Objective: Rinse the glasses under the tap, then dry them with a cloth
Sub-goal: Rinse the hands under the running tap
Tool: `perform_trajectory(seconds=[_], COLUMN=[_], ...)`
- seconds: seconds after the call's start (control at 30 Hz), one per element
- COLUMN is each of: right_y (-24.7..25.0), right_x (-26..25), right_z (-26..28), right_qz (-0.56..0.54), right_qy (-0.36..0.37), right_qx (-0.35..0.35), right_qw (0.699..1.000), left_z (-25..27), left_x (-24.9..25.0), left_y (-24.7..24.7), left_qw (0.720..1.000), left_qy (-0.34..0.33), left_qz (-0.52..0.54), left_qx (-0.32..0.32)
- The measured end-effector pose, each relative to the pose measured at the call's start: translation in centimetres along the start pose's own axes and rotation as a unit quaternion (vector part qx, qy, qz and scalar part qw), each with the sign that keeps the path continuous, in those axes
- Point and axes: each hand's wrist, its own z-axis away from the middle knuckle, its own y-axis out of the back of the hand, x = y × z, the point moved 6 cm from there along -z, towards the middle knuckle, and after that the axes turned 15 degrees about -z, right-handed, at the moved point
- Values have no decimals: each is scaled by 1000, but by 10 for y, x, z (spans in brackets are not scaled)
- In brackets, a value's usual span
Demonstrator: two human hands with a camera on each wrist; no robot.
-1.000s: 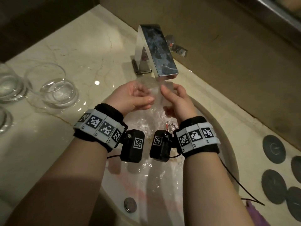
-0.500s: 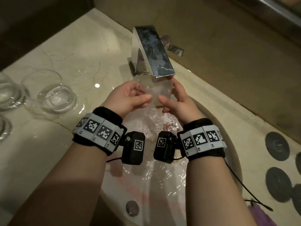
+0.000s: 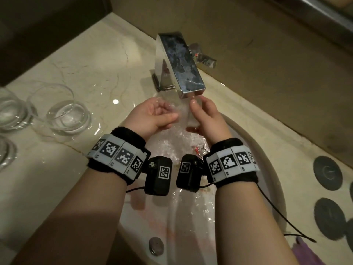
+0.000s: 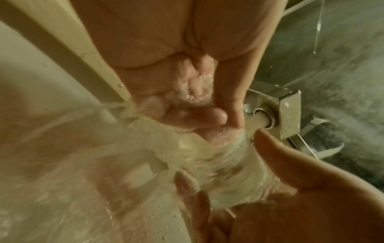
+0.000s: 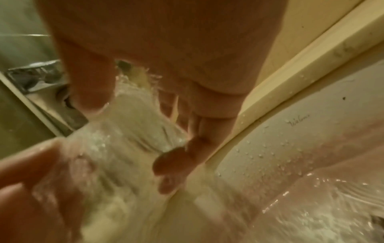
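I hold a clear glass [image 3: 182, 114] under the water running from the chrome tap [image 3: 179, 64], over the sink [image 3: 267, 180]. My left hand [image 3: 169, 111] grips it from the left, fingers curled round it and thumb across the front. My right hand [image 3: 191, 115] grips it from the right, thumb raised close to the spout and fingertips wrapped underneath. In the left wrist view water pours over the glass [image 4: 218, 161]. The right wrist view shows the wet glass [image 5: 129, 125] between thumb and fingers. A purple cloth [image 3: 303, 253] lies at the bottom right.
Three more clear glasses stand on the wet marble counter at the left: one [image 3: 66, 115] near the sink, one [image 3: 13, 113] behind it, one [image 3: 5, 155] at the edge. Dark round coasters [image 3: 327, 173] lie on the right. The drain plug [image 3: 156, 245] is at the sink's near side.
My right thumb has risen from the front of the glass to just under the spout, and both hands have shifted their grip round the glass. The glass stays in the stream.
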Motion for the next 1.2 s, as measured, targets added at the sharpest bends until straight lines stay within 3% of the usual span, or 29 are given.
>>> perform_trajectory(seconds=[0.13,0.3,0.43,0.53,0.67,0.83,0.93,1.2], right_y=[0,-1,-5,-4,-5,0,2,3], right_x=[-1,-7,-4,0,6,-3,-5,7], right_z=[2,3,-1,-2,-1,4,5,-2], right_qz=[41,53,146,128,59,19,9,23], right_qy=[25,40,32,4,-9,52,64,-1], right_qx=[-65,-34,14,26,-20,-39,-19,43], right_qw=[997,997,989,991,998,998,998,999], left_z=[1,0,4,4,3,3,2,1], left_x=[-1,-3,5,5,0,-3,-1,-8], left_y=[1,2,-2,0,2,2,-1,0], left_qw=[999,998,999,999,999,995,995,996], left_qy=[18,26,-5,-7,-5,9,7,34], left_qz=[30,52,26,33,48,100,96,72], left_qx=[14,-6,-47,-42,-24,-19,-24,-33])
